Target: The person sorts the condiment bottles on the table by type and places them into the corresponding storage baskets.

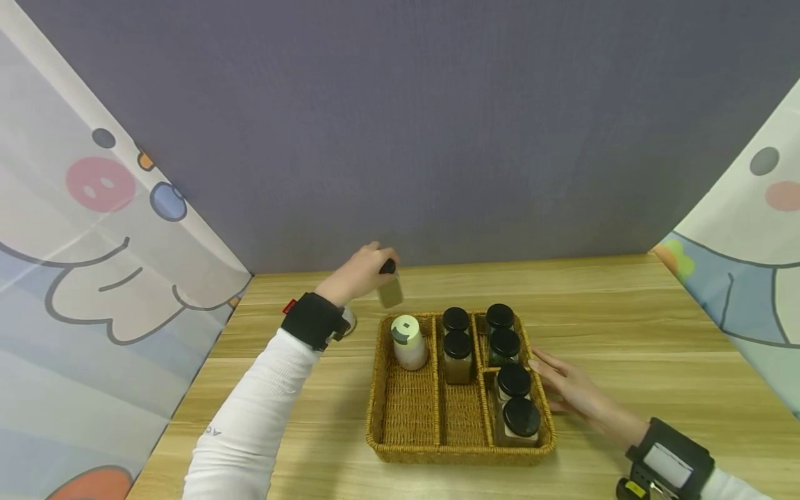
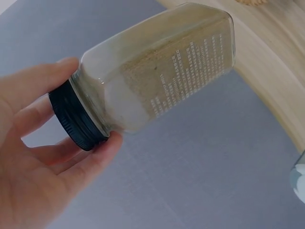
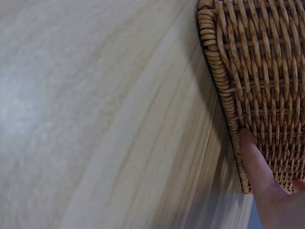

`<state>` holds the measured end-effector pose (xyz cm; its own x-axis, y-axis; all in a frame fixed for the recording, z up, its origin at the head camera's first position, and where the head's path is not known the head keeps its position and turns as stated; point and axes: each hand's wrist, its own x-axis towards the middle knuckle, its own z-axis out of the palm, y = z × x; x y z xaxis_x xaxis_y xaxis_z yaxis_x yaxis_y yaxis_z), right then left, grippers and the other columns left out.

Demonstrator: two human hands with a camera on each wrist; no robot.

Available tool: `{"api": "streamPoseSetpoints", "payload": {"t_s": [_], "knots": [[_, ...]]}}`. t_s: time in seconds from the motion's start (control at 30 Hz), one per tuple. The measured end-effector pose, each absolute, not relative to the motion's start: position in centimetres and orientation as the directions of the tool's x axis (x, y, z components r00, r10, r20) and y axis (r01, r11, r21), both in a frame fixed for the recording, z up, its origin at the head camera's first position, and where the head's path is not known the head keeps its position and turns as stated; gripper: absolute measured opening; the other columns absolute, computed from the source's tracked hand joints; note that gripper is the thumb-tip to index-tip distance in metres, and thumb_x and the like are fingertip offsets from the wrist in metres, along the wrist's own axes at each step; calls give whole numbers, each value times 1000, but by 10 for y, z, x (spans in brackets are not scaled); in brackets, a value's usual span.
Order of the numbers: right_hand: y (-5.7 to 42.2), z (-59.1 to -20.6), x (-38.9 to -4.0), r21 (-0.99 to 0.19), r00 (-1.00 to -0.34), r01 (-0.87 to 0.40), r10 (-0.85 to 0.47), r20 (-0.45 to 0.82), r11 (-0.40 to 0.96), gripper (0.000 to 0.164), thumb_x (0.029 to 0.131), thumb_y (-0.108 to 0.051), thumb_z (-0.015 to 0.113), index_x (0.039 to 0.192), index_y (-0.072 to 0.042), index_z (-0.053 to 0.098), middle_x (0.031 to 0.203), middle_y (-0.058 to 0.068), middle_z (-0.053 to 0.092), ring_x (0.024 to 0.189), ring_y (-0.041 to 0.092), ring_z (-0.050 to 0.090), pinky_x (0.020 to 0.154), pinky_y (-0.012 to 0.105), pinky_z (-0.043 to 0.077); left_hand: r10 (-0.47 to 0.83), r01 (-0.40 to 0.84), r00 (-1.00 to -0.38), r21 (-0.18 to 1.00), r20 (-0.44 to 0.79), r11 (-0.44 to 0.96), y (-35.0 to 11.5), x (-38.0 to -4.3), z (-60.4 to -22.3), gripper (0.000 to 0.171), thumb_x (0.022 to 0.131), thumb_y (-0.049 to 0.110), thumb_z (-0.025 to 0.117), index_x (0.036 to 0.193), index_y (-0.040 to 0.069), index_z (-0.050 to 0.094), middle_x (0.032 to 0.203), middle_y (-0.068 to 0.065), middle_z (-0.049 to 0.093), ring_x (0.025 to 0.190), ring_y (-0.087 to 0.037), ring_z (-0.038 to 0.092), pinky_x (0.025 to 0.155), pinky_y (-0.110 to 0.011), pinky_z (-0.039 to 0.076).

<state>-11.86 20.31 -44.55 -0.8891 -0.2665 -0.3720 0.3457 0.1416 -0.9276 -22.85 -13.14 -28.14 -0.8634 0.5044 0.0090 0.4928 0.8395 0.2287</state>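
Observation:
My left hand holds a clear glass spice jar by its black lid, fingers and thumb around the lid. Light brown powder and white printing show in the jar, which is tilted above the table behind the wicker basket. My right hand touches the basket's right outer side, one straight finger against the weave. Inside the basket, a white bottle stands in the left compartment. Two black-lidded jars share the middle one, and more fill the right compartments.
Behind my left wrist, a pale rounded container and a small red tag are partly hidden. The wooden table meets a grey backdrop. Cartoon-printed sheets line both sides.

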Motion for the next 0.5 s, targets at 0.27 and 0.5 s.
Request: {"api": "streamPoseSetpoints", "payload": {"t_s": [0.27,0.5], "knots": [[202,-446,-120,-929,-891,339,-268,-367,146,67,91,-37,46,143,-10,13,141,29,10,121,44,31,78,43,50,521,506,-854,220,-8,834,-121,-223,-274,28,86,14,58,113,5,56,104,-15,50,94,-26,47,78,-35,46],[202,-447,-121,-933,-891,334,-279,-359,135,67,91,-36,45,143,-10,13,141,29,10,120,43,32,78,43,50,529,510,-848,226,-26,830,-113,-217,-270,30,86,15,58,114,6,55,106,-14,49,97,-26,48,79,-34,46]]}}
